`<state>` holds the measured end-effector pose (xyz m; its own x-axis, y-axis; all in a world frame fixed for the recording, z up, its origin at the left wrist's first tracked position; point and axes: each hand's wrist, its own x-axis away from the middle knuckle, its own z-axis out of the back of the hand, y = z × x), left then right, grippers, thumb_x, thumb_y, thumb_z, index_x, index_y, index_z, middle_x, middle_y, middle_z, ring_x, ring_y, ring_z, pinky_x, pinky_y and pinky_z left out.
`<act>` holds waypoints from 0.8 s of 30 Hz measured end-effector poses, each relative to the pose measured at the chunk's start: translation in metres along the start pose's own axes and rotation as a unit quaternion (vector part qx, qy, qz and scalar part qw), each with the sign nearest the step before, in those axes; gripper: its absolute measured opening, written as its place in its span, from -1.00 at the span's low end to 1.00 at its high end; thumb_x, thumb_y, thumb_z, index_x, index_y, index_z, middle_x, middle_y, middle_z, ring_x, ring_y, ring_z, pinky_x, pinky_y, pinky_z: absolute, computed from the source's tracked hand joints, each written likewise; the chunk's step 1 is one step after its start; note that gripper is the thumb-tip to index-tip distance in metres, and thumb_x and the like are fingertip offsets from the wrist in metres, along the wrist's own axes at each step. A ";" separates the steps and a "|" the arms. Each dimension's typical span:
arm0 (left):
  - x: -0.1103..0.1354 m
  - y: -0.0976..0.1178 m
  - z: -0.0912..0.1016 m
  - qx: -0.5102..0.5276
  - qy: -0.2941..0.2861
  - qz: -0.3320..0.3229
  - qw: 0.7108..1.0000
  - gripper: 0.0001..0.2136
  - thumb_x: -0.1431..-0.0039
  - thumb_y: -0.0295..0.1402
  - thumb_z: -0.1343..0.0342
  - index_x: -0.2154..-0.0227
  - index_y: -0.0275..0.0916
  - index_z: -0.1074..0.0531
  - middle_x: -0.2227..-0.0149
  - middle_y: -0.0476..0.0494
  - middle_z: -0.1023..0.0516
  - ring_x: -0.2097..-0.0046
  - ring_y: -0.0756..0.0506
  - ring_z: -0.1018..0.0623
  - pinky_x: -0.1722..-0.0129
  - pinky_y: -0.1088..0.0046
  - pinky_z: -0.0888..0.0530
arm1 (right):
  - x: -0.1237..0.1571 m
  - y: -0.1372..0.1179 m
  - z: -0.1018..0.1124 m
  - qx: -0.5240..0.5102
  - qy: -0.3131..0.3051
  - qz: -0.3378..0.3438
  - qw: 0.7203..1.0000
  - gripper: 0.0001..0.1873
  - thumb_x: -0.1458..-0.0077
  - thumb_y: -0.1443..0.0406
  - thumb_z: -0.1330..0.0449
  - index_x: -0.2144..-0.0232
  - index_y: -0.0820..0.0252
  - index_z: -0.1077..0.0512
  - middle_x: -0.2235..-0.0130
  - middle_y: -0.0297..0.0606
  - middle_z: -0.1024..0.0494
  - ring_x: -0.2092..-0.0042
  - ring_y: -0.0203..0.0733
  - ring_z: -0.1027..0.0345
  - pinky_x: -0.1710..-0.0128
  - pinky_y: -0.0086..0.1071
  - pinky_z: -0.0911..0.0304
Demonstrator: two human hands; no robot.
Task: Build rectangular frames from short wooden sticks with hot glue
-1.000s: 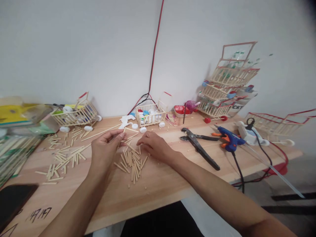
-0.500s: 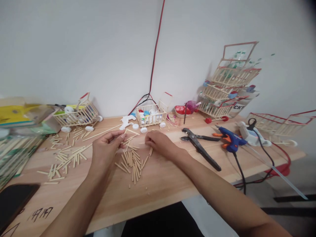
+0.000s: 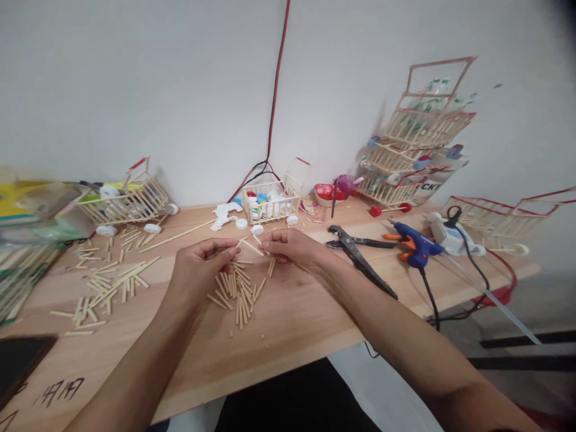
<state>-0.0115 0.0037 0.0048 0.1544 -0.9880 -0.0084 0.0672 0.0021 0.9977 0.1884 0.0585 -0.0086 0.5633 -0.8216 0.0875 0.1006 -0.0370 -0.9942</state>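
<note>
Left hand (image 3: 202, 267) and right hand (image 3: 292, 246) each have fingertips pinched shut on an end of a short stick (image 3: 251, 246), held just above the table (image 3: 288, 342); a pile of sticks (image 3: 238, 294) lies below it; pliers (image 3: 360, 258) and a glue gun (image 3: 416, 249) lie to the right; a small cart (image 3: 270, 204) stands behind.

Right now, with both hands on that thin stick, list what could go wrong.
1. The thin stick, pinched between the left hand and right hand, could snap or drop into the loose pile beneath.
2. The pliers lie close beside the right arm; a sweep might knock them.
3. The glue gun has its cord over the table edge, where it could snag.
</note>
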 end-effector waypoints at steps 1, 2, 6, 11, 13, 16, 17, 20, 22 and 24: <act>0.000 -0.001 0.000 -0.003 -0.007 0.000 1.000 -0.73 0.18 -0.29 -0.35 0.36 -0.29 -0.58 0.53 -0.02 -0.54 0.56 0.09 -0.42 0.56 0.61 -0.36 | 0.001 0.000 0.000 0.001 -0.010 0.001 1.000 -0.67 0.04 0.08 -0.27 0.44 0.26 -0.39 0.53 -0.44 -0.28 0.57 -0.45 -0.01 0.61 -0.50 0.17; 0.000 -0.001 -0.001 -0.005 -0.012 0.001 1.000 -0.73 0.18 -0.29 -0.35 0.36 -0.30 -0.58 0.54 -0.01 -0.53 0.57 0.08 -0.42 0.57 0.61 -0.35 | 0.001 -0.001 0.000 0.004 -0.018 0.001 1.000 -0.66 0.04 0.08 -0.27 0.43 0.26 -0.40 0.52 -0.43 -0.28 0.56 -0.45 -0.01 0.60 -0.50 0.16; -0.001 -0.003 -0.002 -0.019 -0.021 0.008 1.000 -0.75 0.19 -0.31 -0.35 0.38 -0.29 -0.58 0.54 -0.02 -0.54 0.58 0.08 -0.43 0.58 0.60 -0.35 | 0.003 -0.002 0.002 0.018 -0.030 0.000 0.999 -0.67 0.04 0.08 -0.27 0.42 0.26 -0.40 0.49 -0.41 -0.32 0.54 -0.44 -0.04 0.59 -0.50 0.12; 0.000 -0.002 -0.002 -0.028 -0.024 0.009 0.999 -0.77 0.19 -0.32 -0.35 0.40 -0.28 -0.58 0.54 -0.01 -0.55 0.59 0.08 -0.42 0.58 0.60 -0.34 | 0.003 -0.001 0.003 0.033 -0.038 0.002 0.999 -0.66 0.07 0.10 -0.30 0.39 0.26 -0.41 0.47 -0.41 -0.33 0.53 -0.45 -0.06 0.58 -0.52 0.09; 0.001 -0.001 -0.002 -0.029 -0.019 0.007 0.999 -0.76 0.19 -0.31 -0.35 0.39 -0.28 -0.58 0.54 -0.01 -0.54 0.59 0.08 -0.43 0.58 0.59 -0.35 | 0.002 -0.001 0.004 0.037 -0.044 0.004 0.998 -0.67 0.07 0.10 -0.29 0.39 0.27 -0.41 0.47 -0.42 -0.34 0.52 -0.45 -0.07 0.57 -0.52 0.07; 0.001 -0.001 -0.003 -0.034 -0.014 0.003 0.999 -0.76 0.20 -0.31 -0.35 0.40 -0.27 -0.58 0.54 -0.01 -0.54 0.58 0.06 -0.43 0.57 0.57 -0.36 | 0.003 -0.002 0.004 0.042 -0.048 0.005 0.998 -0.68 0.06 0.11 -0.29 0.40 0.26 -0.41 0.46 -0.41 -0.35 0.51 -0.45 -0.07 0.57 -0.52 0.07; 0.001 -0.001 -0.003 -0.038 -0.013 0.000 0.999 -0.76 0.20 -0.31 -0.35 0.40 -0.27 -0.58 0.55 -0.01 -0.54 0.59 0.06 -0.43 0.57 0.57 -0.35 | 0.003 -0.003 0.004 0.044 -0.048 0.003 0.998 -0.69 0.06 0.12 -0.29 0.40 0.26 -0.41 0.46 -0.41 -0.35 0.51 -0.45 -0.07 0.57 -0.53 0.08; 0.001 -0.001 -0.003 -0.047 -0.014 -0.003 0.999 -0.76 0.20 -0.29 -0.35 0.40 -0.26 -0.59 0.56 -0.02 -0.53 0.59 0.05 -0.42 0.59 0.56 -0.33 | 0.003 -0.004 0.004 0.045 -0.047 -0.002 0.998 -0.72 0.05 0.14 -0.29 0.41 0.26 -0.41 0.46 -0.40 -0.35 0.51 -0.44 -0.08 0.57 -0.53 0.07; 0.001 -0.001 -0.003 -0.046 -0.014 0.000 0.999 -0.76 0.21 -0.28 -0.35 0.40 -0.26 -0.59 0.56 -0.03 -0.54 0.59 0.05 -0.42 0.59 0.56 -0.32 | 0.003 -0.004 0.003 0.041 -0.047 -0.002 0.998 -0.73 0.05 0.15 -0.28 0.41 0.26 -0.41 0.46 -0.40 -0.35 0.51 -0.45 -0.08 0.57 -0.54 0.06; 0.002 -0.001 -0.003 -0.043 -0.010 0.002 0.999 -0.75 0.22 -0.28 -0.36 0.42 -0.26 -0.59 0.55 -0.04 -0.55 0.59 0.04 -0.42 0.59 0.55 -0.33 | 0.003 -0.004 0.003 0.039 -0.048 -0.002 0.998 -0.73 0.05 0.15 -0.29 0.41 0.26 -0.41 0.46 -0.40 -0.35 0.51 -0.45 -0.08 0.57 -0.54 0.06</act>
<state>-0.0086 0.0026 0.0040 0.1358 -0.9907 -0.0015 0.1502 0.0191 0.9885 0.1925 0.0578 -0.0046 0.6390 -0.7626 0.1008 0.1650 0.0078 -0.9863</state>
